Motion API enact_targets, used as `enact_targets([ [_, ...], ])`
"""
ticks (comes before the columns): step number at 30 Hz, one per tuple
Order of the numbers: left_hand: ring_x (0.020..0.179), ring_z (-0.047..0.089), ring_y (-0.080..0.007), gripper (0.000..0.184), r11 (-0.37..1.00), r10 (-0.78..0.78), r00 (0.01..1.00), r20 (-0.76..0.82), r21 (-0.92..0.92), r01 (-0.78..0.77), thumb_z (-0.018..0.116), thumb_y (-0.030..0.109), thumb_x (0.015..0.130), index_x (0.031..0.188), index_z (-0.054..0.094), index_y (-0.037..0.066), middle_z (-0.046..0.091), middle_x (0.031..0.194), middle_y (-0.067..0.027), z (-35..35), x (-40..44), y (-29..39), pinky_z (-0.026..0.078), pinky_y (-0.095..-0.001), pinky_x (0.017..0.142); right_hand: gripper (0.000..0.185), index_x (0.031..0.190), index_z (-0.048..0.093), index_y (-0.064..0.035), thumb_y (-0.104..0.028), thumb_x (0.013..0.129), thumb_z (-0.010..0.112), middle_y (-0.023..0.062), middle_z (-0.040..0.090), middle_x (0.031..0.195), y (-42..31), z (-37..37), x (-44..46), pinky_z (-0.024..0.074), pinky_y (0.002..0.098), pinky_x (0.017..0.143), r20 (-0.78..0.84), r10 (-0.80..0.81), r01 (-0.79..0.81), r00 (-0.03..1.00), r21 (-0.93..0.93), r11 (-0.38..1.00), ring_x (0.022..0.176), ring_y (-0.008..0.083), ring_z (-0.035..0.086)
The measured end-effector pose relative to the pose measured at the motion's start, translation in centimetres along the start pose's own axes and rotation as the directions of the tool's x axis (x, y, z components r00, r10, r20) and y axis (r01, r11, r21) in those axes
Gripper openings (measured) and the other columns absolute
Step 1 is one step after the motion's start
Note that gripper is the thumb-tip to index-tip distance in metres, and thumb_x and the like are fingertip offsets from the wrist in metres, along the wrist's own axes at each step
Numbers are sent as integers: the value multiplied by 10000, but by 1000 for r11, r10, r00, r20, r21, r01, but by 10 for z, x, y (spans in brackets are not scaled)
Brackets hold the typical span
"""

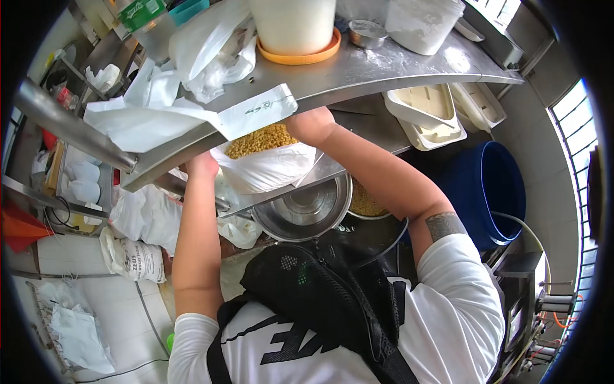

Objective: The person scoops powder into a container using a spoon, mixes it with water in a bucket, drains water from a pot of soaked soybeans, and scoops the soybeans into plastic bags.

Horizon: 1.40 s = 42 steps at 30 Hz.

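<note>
A white plastic bag, filled with small golden-yellow grains or split pulses, sits on the lower metal shelf with its mouth open. My right hand is curled closed at the bag's right rim, beneath the edge of the upper shelf. At the bag's left side is my left hand; the shelf edge hides its fingers. Below the bag stands a wide steel bowl. Beside it, partly behind my right forearm, another vessel holds similar yellow grains.
The upper steel shelf crosses above my hands, bearing a white bucket, a small metal bowl and loose plastic bags. Plastic containers lie at right, near a tall blue barrel. A flour sack stands at left.
</note>
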State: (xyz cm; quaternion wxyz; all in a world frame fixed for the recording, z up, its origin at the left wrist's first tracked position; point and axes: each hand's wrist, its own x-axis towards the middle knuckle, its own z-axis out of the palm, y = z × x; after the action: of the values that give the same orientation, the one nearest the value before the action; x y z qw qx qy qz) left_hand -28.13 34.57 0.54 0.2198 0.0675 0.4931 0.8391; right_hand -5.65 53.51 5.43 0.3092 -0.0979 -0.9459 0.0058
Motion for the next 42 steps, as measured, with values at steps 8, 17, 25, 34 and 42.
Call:
enact_targets([
  [8, 1373, 514, -304, 491, 388, 374, 877, 303, 807, -445, 591, 242, 1044, 1447, 533, -33, 568, 1496, -157, -9, -39, 4, 359, -365, 1154, 705, 1516, 451, -36, 30, 828, 592, 252, 622, 1357, 70, 4, -111, 525, 450, 980, -19, 694, -525, 719, 640, 561, 1167, 415, 656],
  [17, 1284, 456, -478, 621, -160, 211, 369, 905, 404, -900, 754, 303, 895, 1398, 541, 7, 462, 1409, -279, 87, -189, -100, 366, -580, 1088, 490, 1288, 595, -5, 44, 801, 582, 116, 667, 1086, 100, -5, -480, 550, 415, 863, 532, 840, -293, 112, 825, -483, 973, 256, 655],
  [25, 1542, 183, -513, 1003, -326, -466, 475, 746, 355, -876, 685, 575, 910, 1608, 260, -7, 221, 1659, -319, 171, -121, -321, 201, -601, 1244, 408, 1313, 536, 29, -64, 916, 567, 201, 636, 1231, 96, 125, -675, 611, 594, 816, 714, 601, -26, -358, 636, -771, 1080, 398, 679],
  [34, 1528, 245, -494, 1058, -460, -455, 457, 764, 238, -855, 704, 597, 883, 1618, 246, -10, 274, 1647, -301, 160, -95, -374, 212, -615, 1225, 649, 1600, 366, -149, -33, 967, 445, 235, 404, 1587, 318, 250, -599, 473, 523, 1090, 200, 971, -990, 131, -16, 137, 1321, 427, 546],
  [42, 1518, 206, -540, 1046, -340, -539, 383, 750, 223, -914, 711, 508, 900, 1607, 202, -72, 205, 1646, -351, 149, -75, -377, 182, -633, 1222, 597, 1540, 434, -153, -158, 959, 571, 164, 546, 1444, 451, 293, -547, 458, 540, 1082, -115, 741, -712, 661, -406, 572, 1298, 316, 554],
])
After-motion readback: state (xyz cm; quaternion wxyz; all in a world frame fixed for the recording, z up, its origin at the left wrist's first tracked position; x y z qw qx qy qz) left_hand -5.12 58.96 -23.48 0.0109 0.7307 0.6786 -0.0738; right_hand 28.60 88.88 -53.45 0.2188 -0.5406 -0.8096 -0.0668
